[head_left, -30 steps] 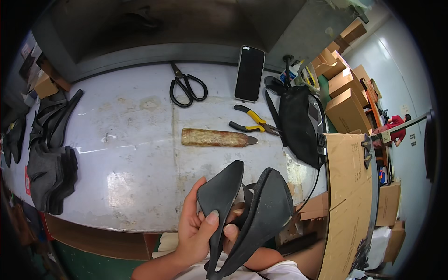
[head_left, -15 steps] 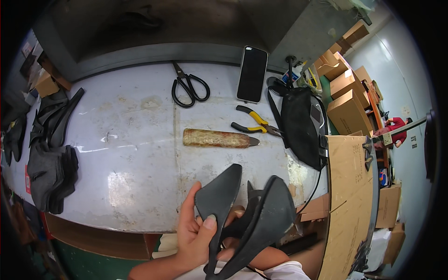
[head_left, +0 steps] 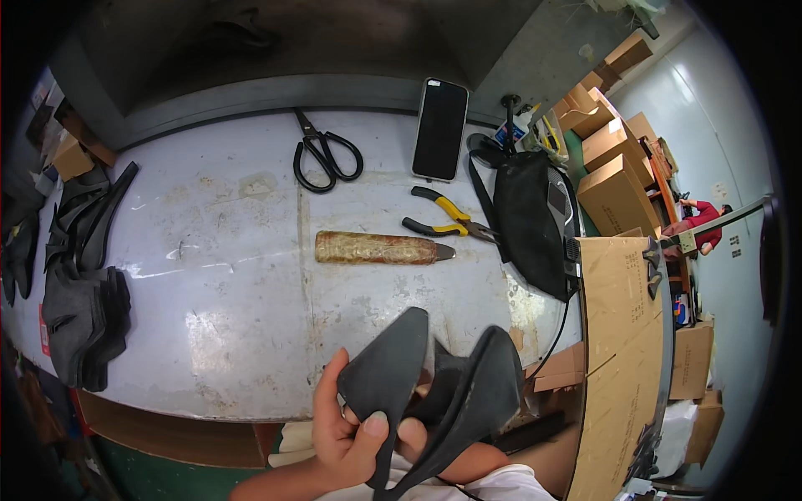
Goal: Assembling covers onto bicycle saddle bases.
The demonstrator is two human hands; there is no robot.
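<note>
Left hand (head_left: 347, 430) pinches a dark, matte shoe piece (head_left: 434, 392), curved and leaf-shaped, at the near edge of the scuffed grey table (head_left: 234, 292). Right hand is mostly hidden behind it; grip cannot be told. Far side: black scissors (head_left: 324, 154), smooth phone (head_left: 440, 128), yellow-handled pliers (head_left: 447, 219), mottled brown handle (head_left: 380, 248)

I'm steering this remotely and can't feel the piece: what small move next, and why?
Probably bring the right hand round to show itself on the black shoe upper. Only the left hand has a visible grip, thumb pinching one flap, while the other flap splays loose above the table edge.
</note>
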